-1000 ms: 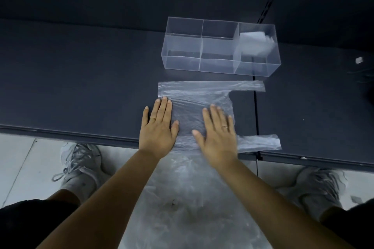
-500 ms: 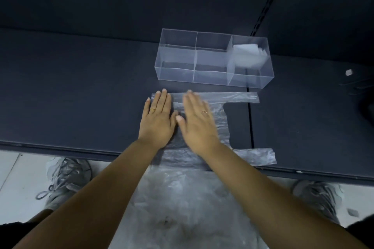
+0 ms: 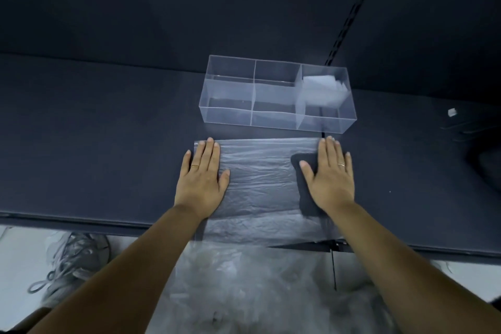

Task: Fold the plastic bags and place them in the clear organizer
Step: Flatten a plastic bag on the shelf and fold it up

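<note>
A: Changed from half a second back?
B: Parted. Left hand (image 3: 202, 179) kept at the left edge of the bag (image 3: 260, 179); right hand (image 3: 329, 179) swept from beside it out to the right end, now over the dark cut-out between the handles.

A: Grip?
B: None. Both palms down, fingers straight and close together, pressing the film flat onto the table (image 3: 95, 130).

A: Materials, shapes?
B: Bag: thin translucent plastic, creased lengthwise, roughly rectangular, reaching the table's front edge. Table: matte, dark, flat. Organizer (image 3: 227, 116): hard clear plastic, box-shaped with thin inner walls, just beyond the bag and apart from it.

A: Counts?
B: Hands, two. Rings, two: one gold band on each hand, left ring (image 3: 194, 166) and right ring (image 3: 341, 164). Bags flat on the table, one. Folded bag (image 3: 322, 89), one, whitish, in the organizer's right-end section. Sections across, three. Pile (image 3: 257, 287) of crumpled bags below the table edge, number not countable. Shoe (image 3: 73, 260), one seen clearly, grey and laced, lower left.
</note>
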Available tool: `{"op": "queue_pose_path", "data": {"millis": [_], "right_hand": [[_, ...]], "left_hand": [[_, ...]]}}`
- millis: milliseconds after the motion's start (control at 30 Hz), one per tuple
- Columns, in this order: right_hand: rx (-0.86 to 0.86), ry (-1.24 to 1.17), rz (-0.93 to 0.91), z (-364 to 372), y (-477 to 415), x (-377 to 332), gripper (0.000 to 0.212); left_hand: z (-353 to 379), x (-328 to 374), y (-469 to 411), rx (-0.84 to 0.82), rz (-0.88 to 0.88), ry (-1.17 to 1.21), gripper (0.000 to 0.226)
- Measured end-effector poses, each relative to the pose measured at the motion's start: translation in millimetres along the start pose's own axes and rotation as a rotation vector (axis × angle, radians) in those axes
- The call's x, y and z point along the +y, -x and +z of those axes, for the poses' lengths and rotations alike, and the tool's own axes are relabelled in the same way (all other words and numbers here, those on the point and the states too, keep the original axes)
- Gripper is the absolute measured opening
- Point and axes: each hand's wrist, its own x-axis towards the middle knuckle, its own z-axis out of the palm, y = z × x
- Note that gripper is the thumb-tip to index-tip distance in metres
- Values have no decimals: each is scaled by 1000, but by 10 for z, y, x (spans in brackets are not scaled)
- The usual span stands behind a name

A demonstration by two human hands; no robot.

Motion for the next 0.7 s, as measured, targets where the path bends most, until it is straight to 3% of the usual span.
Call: {"op": "queue_pose_path", "data": {"millis": [133,200,267,333,400,467,567,700], "right_hand": [[52,-12,31,-126,156,60,73],[158,-113,-110,-195,409,-55,72],[203,-270,-307,-201,784,-277,72],[125,-354,-486,-126,1151,-535,70],[55,-328,-609,-4,1409,-763,67],[46,-304,-605,69,1505,-921,61],[99,-417,-425,57,1496,-972,48],[203,-441,-482,23,1467,-741,22]], "left_hand": [[-176,-31,183,22,89,28,69],[-222,-81,494,144,235,80,75],[-164,-163,902,147,421,49,85],[-86,-247,1208,70,523,-26,88],[-50,-294,1348,76,513,-83,75],[-88,-302,1343,225,496,-46,45],[-249,-269,1270,346,504,51,37],[-484,-290,1250,274,462,188,30]]}}
